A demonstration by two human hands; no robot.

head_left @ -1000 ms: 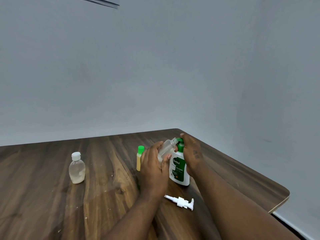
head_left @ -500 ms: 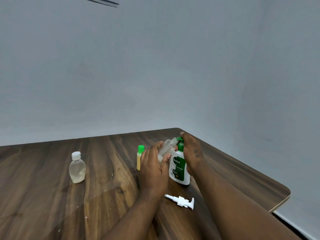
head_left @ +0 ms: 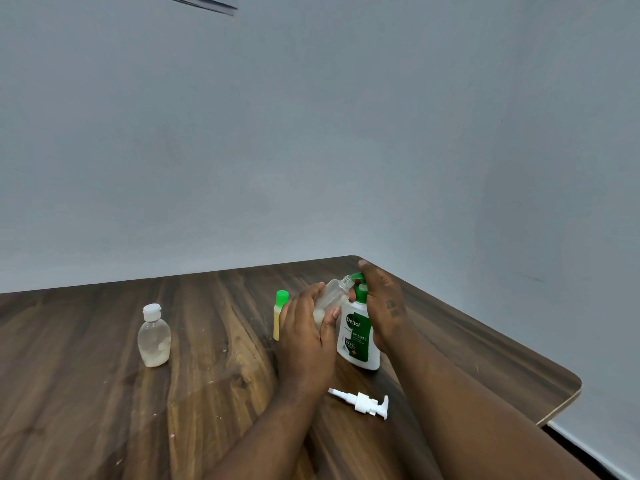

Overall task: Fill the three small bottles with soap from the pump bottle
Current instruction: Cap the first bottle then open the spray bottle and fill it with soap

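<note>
Left hand (head_left: 304, 337) curled around the tilted clear bottle (head_left: 332, 294), right hand (head_left: 384, 306) around the pump bottle (head_left: 358, 341) top.

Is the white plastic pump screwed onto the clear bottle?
No, the white plastic pump lies loose on the brown wooden table, while the left hand holds the open-necked clear plastic bottle.

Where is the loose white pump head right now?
In the head view, the white pump head lies flat on the table, right of centre, just nearer the camera than the pump bottle.
</note>
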